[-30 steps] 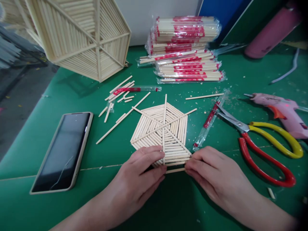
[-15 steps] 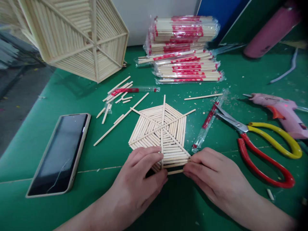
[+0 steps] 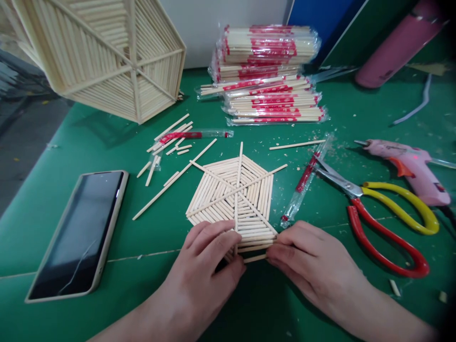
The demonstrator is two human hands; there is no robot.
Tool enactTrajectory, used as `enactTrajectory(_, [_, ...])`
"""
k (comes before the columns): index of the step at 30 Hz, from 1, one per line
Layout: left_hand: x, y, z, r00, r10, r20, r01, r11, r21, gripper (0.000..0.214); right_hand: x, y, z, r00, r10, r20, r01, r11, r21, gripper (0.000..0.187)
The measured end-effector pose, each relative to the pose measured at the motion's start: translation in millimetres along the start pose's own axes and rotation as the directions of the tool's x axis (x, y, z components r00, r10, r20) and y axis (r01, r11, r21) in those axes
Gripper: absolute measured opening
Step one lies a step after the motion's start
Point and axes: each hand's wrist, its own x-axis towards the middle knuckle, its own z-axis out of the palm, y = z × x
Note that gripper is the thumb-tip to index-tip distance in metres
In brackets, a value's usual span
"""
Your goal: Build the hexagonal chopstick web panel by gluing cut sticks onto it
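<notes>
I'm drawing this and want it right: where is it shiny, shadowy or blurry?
Head view: pale glare on the black rectangular phone and glints on plastic-wrapped red-banded stick bundles; head view: soft shadow on the green table below the big pale wooden panel; head view: blur at top left, darkness along the right edge.

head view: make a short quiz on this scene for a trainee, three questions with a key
1. True or false: the scissors have one red and one yellow handle.
2. Which lies in the left half of the picture?
a) glue gun
b) phone
c) pink bottle
3. Fill the gap: the left hand touches the ____.

Key: 1 true; 2 b; 3 hexagonal stick panel.
</notes>
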Motion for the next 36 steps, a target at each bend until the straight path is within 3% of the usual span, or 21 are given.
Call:
enactTrajectory(6, [0,-1,-0.9,0.997,0.066,0.028,-0.067,0.997,0.046,0.013,-4,4,-11,0.997,0.068,-0.019,-0.065,0.989,0.132,0.012])
enactTrajectory(10, [0,0,-1.0,0.997,0.081,0.011,-0.082,0.99,0.114,0.015,-11,11,-18,0.988,0.146,-0.049,-0.138,0.982,0.127,0.011])
enactTrajectory(19, [0,-1,1.3,0.995,0.097,-0.012,-0.096,0.99,0.101,0.019,-12,18,-17,0.99,0.137,0.043,-0.141,0.984,0.113,0.01])
enactTrajectory(26, [1,0,1.4,0.999,0.033,-0.017,-0.032,0.995,0.09,0.02,-11,19,-15,0.993,0.114,0.027,-0.116,0.987,0.11,0.011])
enactTrajectory(36, [-2,-2,-1.2,0.992,0.121,0.035,-0.123,0.988,0.089,0.017,-12,20,-17,0.996,0.086,0.038,-0.09,0.991,0.102,0.011])
